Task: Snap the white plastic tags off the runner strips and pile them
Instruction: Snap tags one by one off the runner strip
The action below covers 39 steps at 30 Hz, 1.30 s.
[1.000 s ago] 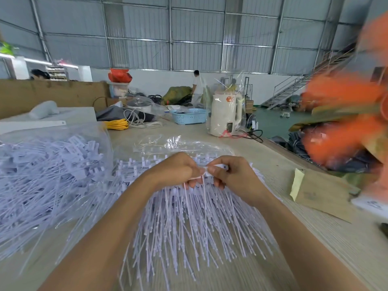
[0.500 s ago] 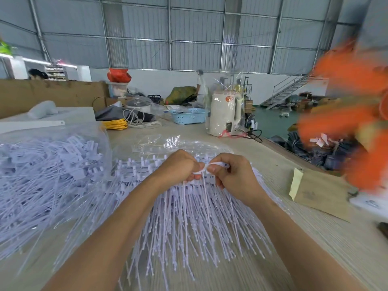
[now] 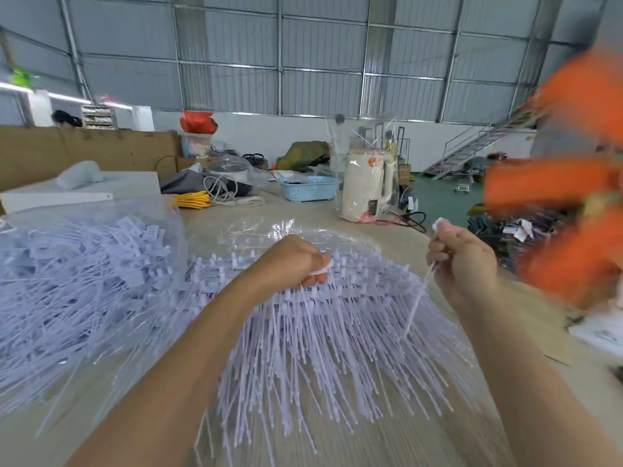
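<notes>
A heap of white tags still joined to their runner strips [image 3: 323, 332] lies fanned out on the table in front of me. My left hand [image 3: 296, 262] grips the top of one runner strip at the heap's far edge. My right hand [image 3: 462, 254] is lifted off to the right and pinches a single white tag [image 3: 419, 291], whose thin tail hangs down toward the heap. On the left, a pile of loose white tags [image 3: 77, 274] lies partly inside a clear plastic bag.
A clear empty bag [image 3: 269, 230] lies behind the heap. Further back stand a white kettle in plastic wrap [image 3: 365, 187], a blue basket [image 3: 308, 188], yellow cable [image 3: 194, 198] and cardboard [image 3: 84, 150]. Blurred orange shapes [image 3: 566, 183] fill the right side. Brown card [image 3: 556, 335] lies at the right table edge.
My hands were together at the runner strip; the right hand has since pulled away up and to the right with one tag separated from the strip. The left hand stayed in place.
</notes>
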Tool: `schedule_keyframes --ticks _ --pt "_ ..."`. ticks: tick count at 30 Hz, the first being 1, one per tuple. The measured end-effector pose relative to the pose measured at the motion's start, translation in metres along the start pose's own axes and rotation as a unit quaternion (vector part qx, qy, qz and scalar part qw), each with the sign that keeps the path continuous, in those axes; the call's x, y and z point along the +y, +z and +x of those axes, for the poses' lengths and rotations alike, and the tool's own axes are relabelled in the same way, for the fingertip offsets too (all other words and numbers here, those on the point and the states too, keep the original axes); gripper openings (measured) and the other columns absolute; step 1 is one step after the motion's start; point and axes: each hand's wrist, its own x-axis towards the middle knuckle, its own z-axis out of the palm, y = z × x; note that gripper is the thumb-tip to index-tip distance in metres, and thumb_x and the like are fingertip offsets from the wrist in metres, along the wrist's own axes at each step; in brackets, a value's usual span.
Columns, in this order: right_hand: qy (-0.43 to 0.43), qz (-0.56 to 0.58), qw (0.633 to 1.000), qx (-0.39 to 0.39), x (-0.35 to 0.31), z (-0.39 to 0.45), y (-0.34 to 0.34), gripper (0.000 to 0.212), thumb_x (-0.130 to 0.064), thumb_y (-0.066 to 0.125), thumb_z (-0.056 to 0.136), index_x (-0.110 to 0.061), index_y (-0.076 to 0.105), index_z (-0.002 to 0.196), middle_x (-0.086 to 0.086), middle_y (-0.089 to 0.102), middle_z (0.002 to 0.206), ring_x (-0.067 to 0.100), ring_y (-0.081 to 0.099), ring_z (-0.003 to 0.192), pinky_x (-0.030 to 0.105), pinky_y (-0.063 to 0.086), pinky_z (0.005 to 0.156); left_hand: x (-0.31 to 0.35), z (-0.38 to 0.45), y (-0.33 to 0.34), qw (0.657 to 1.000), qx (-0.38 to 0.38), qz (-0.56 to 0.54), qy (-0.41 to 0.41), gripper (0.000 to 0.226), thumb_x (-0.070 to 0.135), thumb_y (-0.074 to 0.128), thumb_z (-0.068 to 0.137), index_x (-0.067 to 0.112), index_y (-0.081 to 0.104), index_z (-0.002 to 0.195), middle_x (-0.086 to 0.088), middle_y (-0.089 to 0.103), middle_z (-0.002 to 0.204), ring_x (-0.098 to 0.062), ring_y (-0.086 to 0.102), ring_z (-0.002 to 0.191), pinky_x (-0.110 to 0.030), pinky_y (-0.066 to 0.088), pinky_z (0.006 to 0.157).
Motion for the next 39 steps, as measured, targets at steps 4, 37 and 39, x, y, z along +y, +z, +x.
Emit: schedule_keyframes --ticks 4,37,39 --pt "0.080 -0.040 0.992 -0.093 0.006 -0.011 0.010 0.014 0.001 0.043 0.095 -0.003 0.052 0.084 0.003 0.049 0.069 0.004 0.043 0.046 0.012 0.036 0.039 0.000 -0.002 -0.002 0.999 -0.037 0.011 0.018 0.032 0.007 0.044 0.093 0.009 0.067 0.072 0.000 0.059 0.051 -0.010 0.049 0.047 -0.019 0.036 0.046" --pt "-0.029 -0.288 0.931 -0.223 0.055 -0.043 0.043 0.007 0.001 0.063 0.087 -0.003 0.065 0.092 0.001 0.061 0.057 0.011 0.057 0.049 0.021 0.051 0.053 0.002 -0.004 -0.003 0.982 0.028 0.180 0.052 0.028 0.029 0.060 0.091 0.015 0.064 0.067 -0.003 0.070 0.070 -0.025 0.069 0.077 -0.042 0.054 0.079" --pt "-0.032 -0.295 0.927 -0.230 0.054 -0.044 0.043 0.009 0.001 0.063 0.086 -0.007 0.066 0.085 0.002 0.061 0.057 0.011 0.057 0.049 0.020 0.050 0.053 0.002 -0.004 -0.001 0.981 0.038 0.184 0.057 0.032 0.030 0.057 0.093 0.018 0.061 0.063 0.006 0.065 0.060 -0.023 0.068 0.074 -0.039 0.055 0.075"
